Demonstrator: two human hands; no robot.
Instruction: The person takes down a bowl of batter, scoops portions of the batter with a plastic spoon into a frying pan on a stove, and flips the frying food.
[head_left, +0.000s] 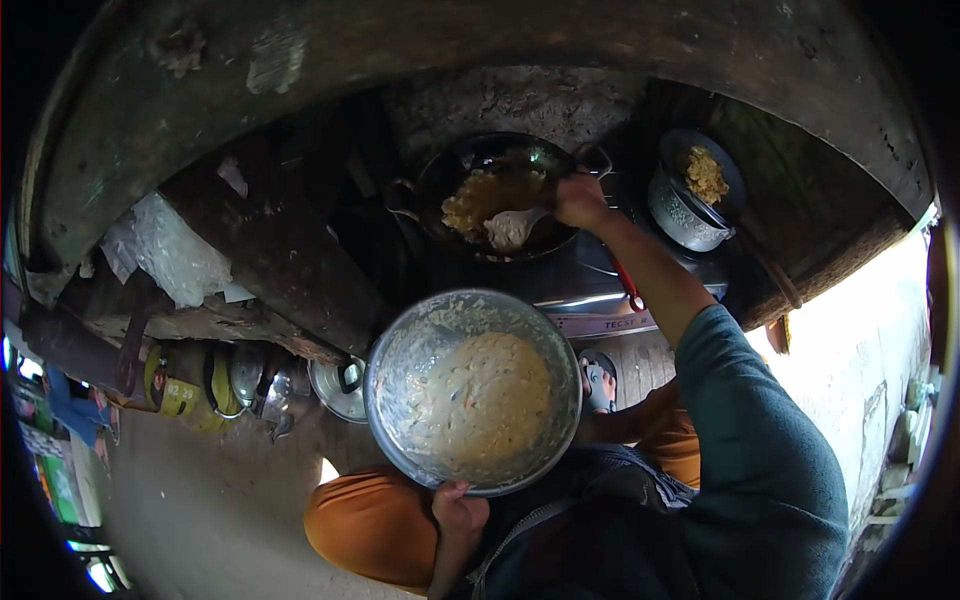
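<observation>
A wide metal bowl [385,440] of pale, lumpy batter [490,395] is tilted over my lap. My left hand [460,507] grips its near rim. Over the stove, my right hand [582,200] is closed round the handle of a spoon [515,227], whose head carries pale batter. The spoon head is inside a dark wok [430,200] at its near right side. Golden-brown food [470,205] lies in the wok, at the left of the spoon, with oil around it.
Right of the wok, a dark strainer [733,165] with fried food [705,175] rests on a silver pot [680,215]. A red-handled utensil [628,285] lies on the stove [600,325]. Plastic bags [180,250] and hanging pots [245,375] are at the left.
</observation>
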